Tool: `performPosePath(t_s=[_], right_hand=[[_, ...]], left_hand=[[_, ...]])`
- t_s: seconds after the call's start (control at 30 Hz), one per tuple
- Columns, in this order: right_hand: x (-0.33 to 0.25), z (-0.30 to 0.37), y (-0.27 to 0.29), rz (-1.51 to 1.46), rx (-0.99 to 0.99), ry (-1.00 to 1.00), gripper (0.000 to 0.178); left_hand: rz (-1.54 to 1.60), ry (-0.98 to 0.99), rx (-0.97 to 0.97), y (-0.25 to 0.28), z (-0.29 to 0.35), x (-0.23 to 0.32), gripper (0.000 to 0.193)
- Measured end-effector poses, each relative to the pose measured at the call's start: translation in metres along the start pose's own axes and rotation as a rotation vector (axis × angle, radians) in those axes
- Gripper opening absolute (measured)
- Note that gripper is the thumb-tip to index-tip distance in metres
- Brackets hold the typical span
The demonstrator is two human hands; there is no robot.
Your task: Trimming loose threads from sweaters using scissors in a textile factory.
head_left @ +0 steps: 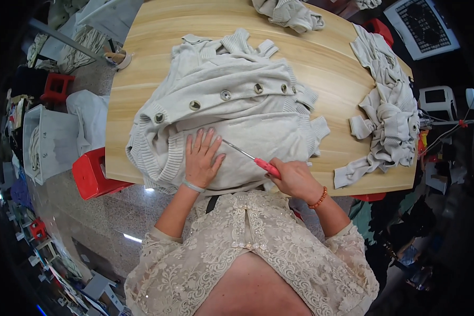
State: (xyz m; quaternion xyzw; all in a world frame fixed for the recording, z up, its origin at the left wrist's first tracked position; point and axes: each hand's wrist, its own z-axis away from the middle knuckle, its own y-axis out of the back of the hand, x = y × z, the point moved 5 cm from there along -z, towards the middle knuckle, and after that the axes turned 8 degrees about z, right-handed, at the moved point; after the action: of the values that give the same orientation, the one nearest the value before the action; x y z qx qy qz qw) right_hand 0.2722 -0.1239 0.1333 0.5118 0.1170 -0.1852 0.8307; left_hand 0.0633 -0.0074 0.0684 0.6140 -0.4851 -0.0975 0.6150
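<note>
A cream knitted cardigan (pixel 258 124) with a row of large buttons lies spread on the wooden table (pixel 332 63) in front of me, its ribbed hem towards the left. My left hand (pixel 200 158) rests flat on the knit near that hem, fingers spread. In my right hand (pixel 295 179) is a red-handled tool (pixel 267 167) with a thin metal shaft, its kind not clear. The shaft points up and left across the fabric, and its tip ends beside my left fingers. Whether the tip touches the knit I cannot tell.
More cream knitwear (pixel 389 116) is heaped along the table's right side, and another knitted piece (pixel 289 13) lies at the far edge. A red stool (pixel 92 174) stands against the left edge. Beyond it is a pale plastic bin (pixel 52 145).
</note>
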Motion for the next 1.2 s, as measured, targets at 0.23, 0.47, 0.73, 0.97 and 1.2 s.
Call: performPosePath(t_s=[0.23, 0.47, 0.73, 0.97, 1.2], right_hand=[[-0.023, -0.013, -0.001, -0.131, -0.011, 0.138, 0.023], [0.03, 0.019, 0.01, -0.073, 0.141, -0.033, 0.023], [0.023, 0.003, 0.006, -0.028, 0.102, -0.042, 0.025], [0.038, 0.013, 0.006, -0.144, 0.051, -0.027, 0.024], [0.074, 0.045, -0.001, -0.17, 0.332, -0.117, 0.025]], left_hand=[[-0.019, 0.001, -0.016, 0.003, 0.003, 0.009, 0.055], [0.07, -0.167, -0.135, -0.028, -0.045, 0.046, 0.053], [0.002, -0.226, -0.152, -0.039, -0.05, 0.05, 0.056], [0.015, -0.155, -0.132, -0.038, -0.051, 0.056, 0.055], [0.581, 0.139, -0.052, -0.076, -0.13, 0.047, 0.041]])
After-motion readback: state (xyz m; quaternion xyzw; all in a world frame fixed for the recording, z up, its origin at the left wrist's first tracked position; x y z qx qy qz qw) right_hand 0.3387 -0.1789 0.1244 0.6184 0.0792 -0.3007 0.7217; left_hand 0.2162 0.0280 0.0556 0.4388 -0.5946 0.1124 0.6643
